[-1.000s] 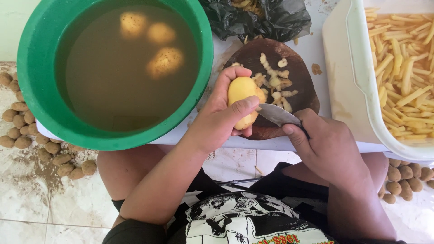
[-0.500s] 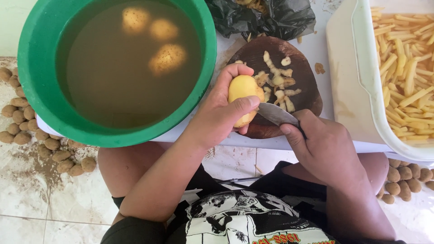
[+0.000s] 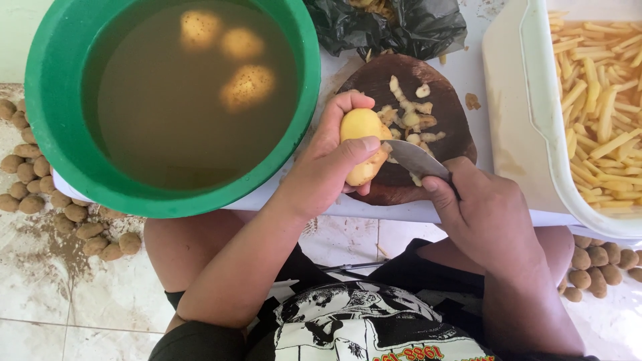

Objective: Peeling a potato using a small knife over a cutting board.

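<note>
- Two bare hands work above a round dark wooden board [image 3: 441, 100] that lies on a white surface in the middle of the view.
- Left hand [image 3: 328, 167]: its fingers are curled tight around a yellow, mostly peeled potato [image 3: 361, 144], thumb across the near side, holding it just over the board's left edge.
- Right hand [image 3: 485, 214]: closed in a fist around the handle of a knife [image 3: 416, 159]; the handle itself is hidden inside the grip. The grey blade points left and its tip touches the potato's right side.
- Pale peel scraps [image 3: 411, 113] lie scattered on the board, far of the blade.
- At the left, a large green basin [image 3: 50, 100] holds murky brown water with three peeled potatoes [image 3: 247, 87] showing in it.
- At the right, a white tray [image 3: 528, 134] is filled with cut potato sticks [image 3: 602, 100].
- A crumpled black plastic bag [image 3: 408, 27] lies at the far edge, beyond the board.
- Small brown unpeeled potatoes [image 3: 30, 180] sit on the tiled floor at the left, and more at the near right.
</note>
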